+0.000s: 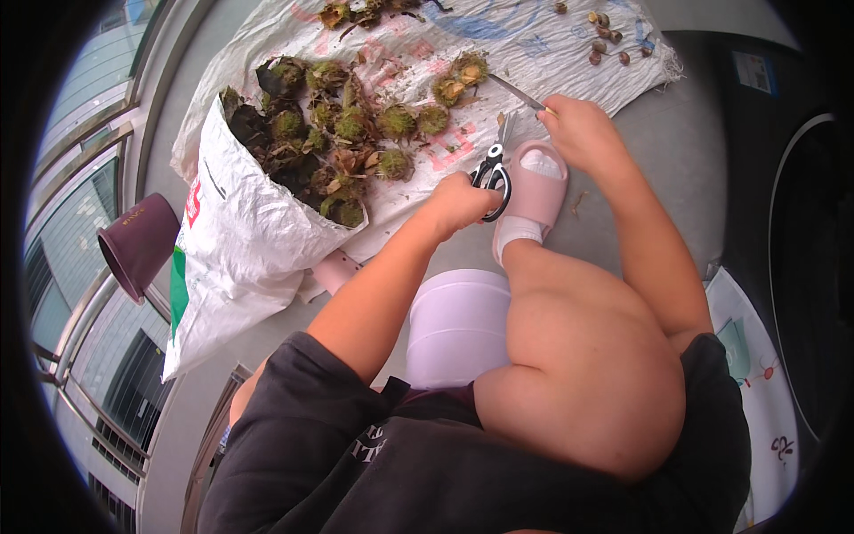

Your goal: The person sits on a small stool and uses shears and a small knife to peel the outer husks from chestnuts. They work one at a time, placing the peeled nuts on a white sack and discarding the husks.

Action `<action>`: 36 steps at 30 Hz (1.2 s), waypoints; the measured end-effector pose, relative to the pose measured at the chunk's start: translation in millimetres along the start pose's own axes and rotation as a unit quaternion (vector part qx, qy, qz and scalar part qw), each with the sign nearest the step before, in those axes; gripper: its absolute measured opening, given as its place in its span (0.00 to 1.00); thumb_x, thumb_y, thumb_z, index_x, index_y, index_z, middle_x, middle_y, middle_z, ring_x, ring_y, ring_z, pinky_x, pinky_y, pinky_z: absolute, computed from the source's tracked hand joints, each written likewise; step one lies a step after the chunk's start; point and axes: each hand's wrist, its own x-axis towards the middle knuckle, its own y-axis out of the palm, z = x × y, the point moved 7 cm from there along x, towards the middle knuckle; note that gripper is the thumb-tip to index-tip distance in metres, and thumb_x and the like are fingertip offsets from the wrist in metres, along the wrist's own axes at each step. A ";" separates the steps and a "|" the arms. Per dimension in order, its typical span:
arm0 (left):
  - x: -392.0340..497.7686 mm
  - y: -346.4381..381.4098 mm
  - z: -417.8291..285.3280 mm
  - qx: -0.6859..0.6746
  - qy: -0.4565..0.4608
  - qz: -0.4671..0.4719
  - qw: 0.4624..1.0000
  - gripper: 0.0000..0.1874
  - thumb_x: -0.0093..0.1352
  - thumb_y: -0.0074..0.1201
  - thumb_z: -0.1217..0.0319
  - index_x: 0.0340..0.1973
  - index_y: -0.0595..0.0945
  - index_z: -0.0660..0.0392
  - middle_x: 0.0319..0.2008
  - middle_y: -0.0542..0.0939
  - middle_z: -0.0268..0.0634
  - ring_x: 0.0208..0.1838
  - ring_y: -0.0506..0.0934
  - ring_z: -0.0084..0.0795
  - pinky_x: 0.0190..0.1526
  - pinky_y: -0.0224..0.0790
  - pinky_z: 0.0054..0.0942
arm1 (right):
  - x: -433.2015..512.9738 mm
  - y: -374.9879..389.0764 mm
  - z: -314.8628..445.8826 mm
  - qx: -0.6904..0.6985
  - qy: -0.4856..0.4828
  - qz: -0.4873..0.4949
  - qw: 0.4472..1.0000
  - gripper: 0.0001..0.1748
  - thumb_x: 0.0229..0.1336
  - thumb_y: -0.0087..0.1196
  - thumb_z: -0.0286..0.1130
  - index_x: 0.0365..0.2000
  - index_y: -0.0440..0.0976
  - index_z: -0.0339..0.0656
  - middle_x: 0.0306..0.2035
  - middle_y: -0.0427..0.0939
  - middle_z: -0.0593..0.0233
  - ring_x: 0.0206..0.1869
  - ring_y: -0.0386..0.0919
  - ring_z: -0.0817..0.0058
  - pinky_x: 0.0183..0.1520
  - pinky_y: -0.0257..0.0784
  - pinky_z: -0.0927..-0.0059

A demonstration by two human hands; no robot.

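Observation:
In my left hand [460, 205] is a pair of scissors [495, 152] with black and white handles, its blades pointing away from me. My right hand [582, 132] grips a knife [515, 91] by its handle, of which a little yellow shows. The knife's tip meets the edge of a split chestnut burr [459, 79], whose pale inside faces up; whether it pierces the burr cannot be made out. Left of it, green spiny burrs [349, 125] and dry leaves spill from the mouth of a white woven sack [247, 260]. Several loose brown chestnuts [599, 47] lie at the far right.
A flattened woven sack [527, 60] covers the floor under the burrs. Emptied husks [363, 13] lie at its far edge. My slippered foot [537, 190] stands close to the scissors. A lilac stool [457, 327] is beneath me, a purple bucket [137, 243] at left, a black appliance [754, 167] at right.

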 end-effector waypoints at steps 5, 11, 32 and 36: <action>-44.7 -41.5 28.0 0.025 0.047 -0.145 0.988 0.27 0.53 0.63 0.56 0.36 0.78 0.70 0.23 0.80 0.49 0.25 0.79 0.39 0.31 0.72 0.32 | 9.4 16.3 14.0 -0.046 -0.013 0.049 0.998 0.16 0.59 0.50 0.37 0.31 0.75 0.31 0.30 0.77 0.43 0.37 0.76 0.46 0.42 0.69 0.53; -76.1 -75.5 6.5 0.126 0.077 -0.280 0.949 0.25 0.56 0.62 0.57 0.35 0.78 0.68 0.23 0.80 0.50 0.29 0.80 0.46 0.35 0.73 0.38 | 9.5 8.5 8.6 -0.097 0.028 0.016 0.995 0.16 0.62 0.48 0.38 0.31 0.78 0.34 0.34 0.80 0.46 0.40 0.79 0.51 0.44 0.74 0.56; -30.4 -100.2 -47.0 0.266 0.074 -0.246 0.929 0.23 0.56 0.58 0.53 0.24 0.83 0.66 0.25 0.81 0.55 0.32 0.81 0.52 0.38 0.75 0.42 | 19.5 4.6 44.7 -0.165 0.067 0.043 0.983 0.12 0.53 0.47 0.26 0.32 0.81 0.35 0.36 0.81 0.46 0.41 0.81 0.54 0.43 0.77 0.59; -25.8 -102.0 -43.8 0.267 0.077 -0.252 0.927 0.24 0.54 0.58 0.53 0.25 0.83 0.66 0.22 0.80 0.55 0.29 0.80 0.51 0.37 0.74 0.43 | 19.6 10.5 50.1 -0.172 0.095 0.079 0.977 0.13 0.54 0.47 0.27 0.35 0.81 0.36 0.39 0.81 0.47 0.44 0.80 0.55 0.45 0.76 0.60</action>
